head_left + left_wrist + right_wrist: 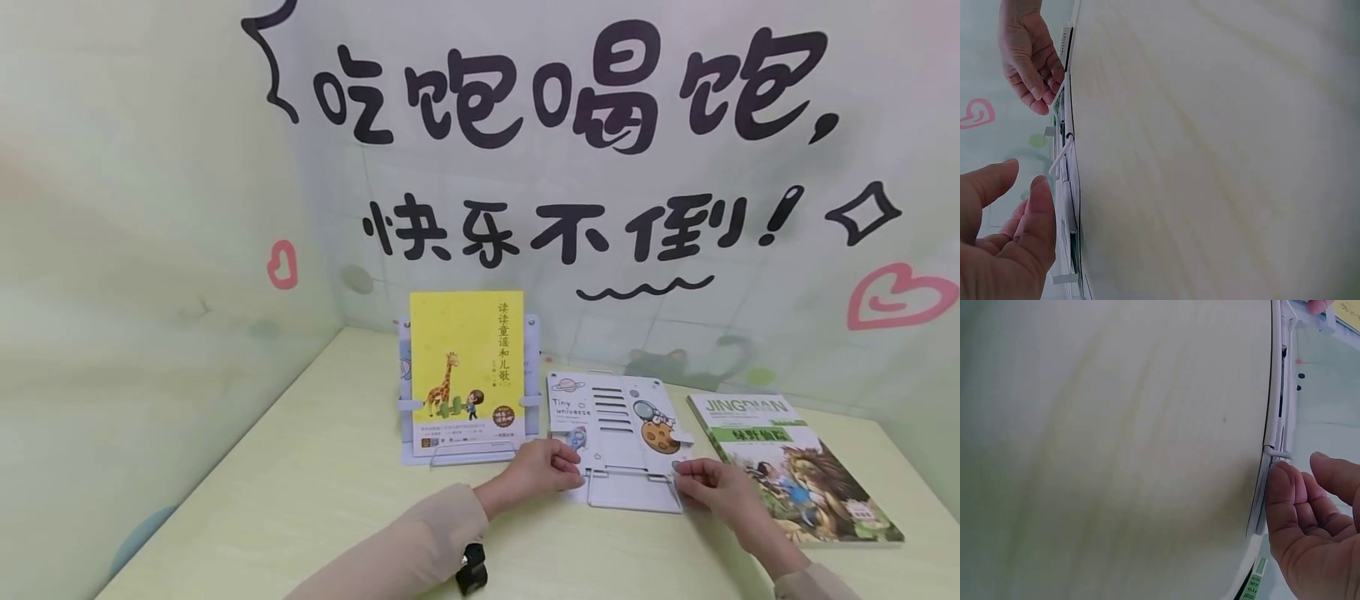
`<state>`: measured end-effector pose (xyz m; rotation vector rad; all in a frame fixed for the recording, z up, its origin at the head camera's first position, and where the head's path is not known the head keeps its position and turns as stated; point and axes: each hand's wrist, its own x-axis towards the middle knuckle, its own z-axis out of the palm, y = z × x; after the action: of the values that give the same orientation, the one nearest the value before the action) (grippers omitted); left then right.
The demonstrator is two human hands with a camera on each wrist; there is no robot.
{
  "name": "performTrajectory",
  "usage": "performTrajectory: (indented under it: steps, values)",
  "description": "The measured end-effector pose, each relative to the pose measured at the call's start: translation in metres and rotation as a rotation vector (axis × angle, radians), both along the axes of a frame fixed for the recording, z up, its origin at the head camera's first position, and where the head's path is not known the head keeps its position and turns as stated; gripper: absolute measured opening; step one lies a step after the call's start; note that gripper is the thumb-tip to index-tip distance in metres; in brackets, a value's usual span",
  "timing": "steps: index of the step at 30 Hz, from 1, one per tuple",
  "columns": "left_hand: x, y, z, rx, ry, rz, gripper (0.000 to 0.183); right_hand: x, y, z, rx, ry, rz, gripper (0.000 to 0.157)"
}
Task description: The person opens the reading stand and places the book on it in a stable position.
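Runs wide and free across the left of the desk [300, 475], up to the upright stand [532, 350] with the yellow book [465, 375], blocking any low pass toward the wall [555, 179]. Narrows to a slit between that stand and the low-lying white bookstand [612, 450], with the left hand [540, 468] at its near end. Allows a pass above the bookstand, bar the wire ledge [636, 507] poking up at its near edge. Widens frontward between bookstand and flat picture book [806, 475], but obstructed there by the right hand [716, 487]. Opens in front between both sleeves [397, 542], beside a black object [472, 571].
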<state>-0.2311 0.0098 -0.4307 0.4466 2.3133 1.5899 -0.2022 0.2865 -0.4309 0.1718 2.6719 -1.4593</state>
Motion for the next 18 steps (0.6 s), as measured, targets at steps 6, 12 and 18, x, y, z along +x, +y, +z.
performTrajectory:
  steps: [6,12,18]
  values:
    - [-0.002,0.008,-0.002,-0.074,0.016,-0.038,0.022,-0.002,-0.001,-0.003,-0.039,-0.019,0.006,0.026]
    - [-0.004,0.015,-0.007,-0.121,0.03,-0.063,0.021,-0.005,-0.001,-0.004,-0.037,-0.036,0.031,0.025]
    - [-0.005,0.022,-0.009,-0.136,0.028,-0.047,0.022,-0.006,-0.001,-0.004,-0.038,-0.056,0.035,0.025]
